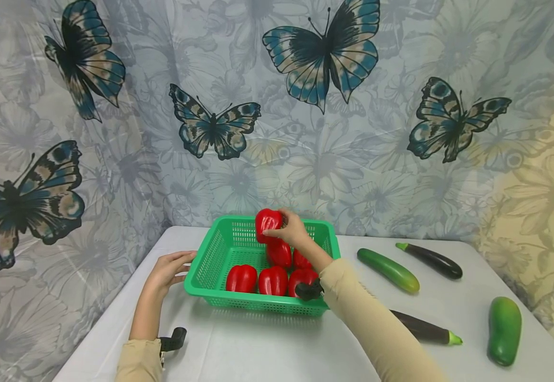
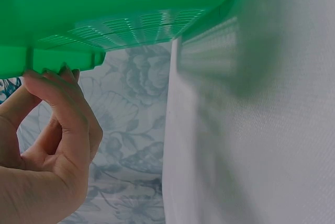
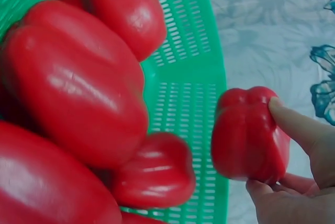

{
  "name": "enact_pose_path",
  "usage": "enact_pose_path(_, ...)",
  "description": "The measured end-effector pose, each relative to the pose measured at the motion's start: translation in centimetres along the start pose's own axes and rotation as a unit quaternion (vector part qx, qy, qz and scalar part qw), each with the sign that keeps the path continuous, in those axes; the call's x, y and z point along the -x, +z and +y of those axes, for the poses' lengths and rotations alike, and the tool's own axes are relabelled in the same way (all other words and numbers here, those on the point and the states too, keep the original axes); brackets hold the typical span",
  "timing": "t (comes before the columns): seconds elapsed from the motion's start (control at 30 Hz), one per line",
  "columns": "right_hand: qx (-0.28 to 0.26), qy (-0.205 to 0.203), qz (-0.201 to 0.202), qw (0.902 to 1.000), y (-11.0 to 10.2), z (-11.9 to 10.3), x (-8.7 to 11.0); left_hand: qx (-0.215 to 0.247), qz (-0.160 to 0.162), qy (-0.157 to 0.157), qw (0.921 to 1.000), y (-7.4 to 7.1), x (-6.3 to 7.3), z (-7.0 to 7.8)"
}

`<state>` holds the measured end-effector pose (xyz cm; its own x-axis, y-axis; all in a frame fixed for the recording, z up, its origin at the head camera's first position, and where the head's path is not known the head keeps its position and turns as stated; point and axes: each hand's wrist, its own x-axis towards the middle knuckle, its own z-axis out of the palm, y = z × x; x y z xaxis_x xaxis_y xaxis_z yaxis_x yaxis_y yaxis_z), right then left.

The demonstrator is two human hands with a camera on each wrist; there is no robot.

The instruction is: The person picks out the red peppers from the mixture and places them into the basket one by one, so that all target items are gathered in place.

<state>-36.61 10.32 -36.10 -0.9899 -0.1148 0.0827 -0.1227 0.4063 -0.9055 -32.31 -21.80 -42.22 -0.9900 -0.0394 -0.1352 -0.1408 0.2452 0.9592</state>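
A green plastic basket point(image 1: 205, 293) with slotted walls stands on the white table, several red bell peppers point(image 1: 241, 278) inside it. My right hand point(image 1: 293, 232) holds one more red bell pepper point(image 3: 248, 135) over the basket's far side, thumb on one side and fingers on the other. In the right wrist view this pepper overlaps the basket's rim. My left hand point(image 1: 167, 270) is at the basket's left side, and its fingertips point(image 2: 64, 72) touch the rim from outside.
On the table to the right lie a cucumber point(image 1: 388, 269), a dark eggplant point(image 1: 431, 260), a second eggplant point(image 1: 422, 326) partly behind the right sleeve, and a thick green vegetable point(image 1: 504, 331). A butterfly-patterned cloth point(image 1: 305, 175) hangs behind the table.
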Motion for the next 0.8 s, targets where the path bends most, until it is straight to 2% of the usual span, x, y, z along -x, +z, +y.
enact_pose_path(0.37, 0.032, 0.007, -0.008, 0.9994, 2.0, 0.5, -0.6, -0.001, 0.004, -0.002, 1.0, 0.0, 0.0, -0.1)
enact_pose_path(0.6, 0.031, 0.018, -0.012, 0.9993, 2.6, 0.7, -0.8, -0.004, 0.0, 0.003, 1.0, 0.1, 0.0, 0.1)
enact_pose_path(0.8, 0.055, 0.015, -0.029, 0.998, 3.2, 0.6, -1.1, -0.001, -0.003, 0.0, 1.0, -0.1, 0.0, 0.0)
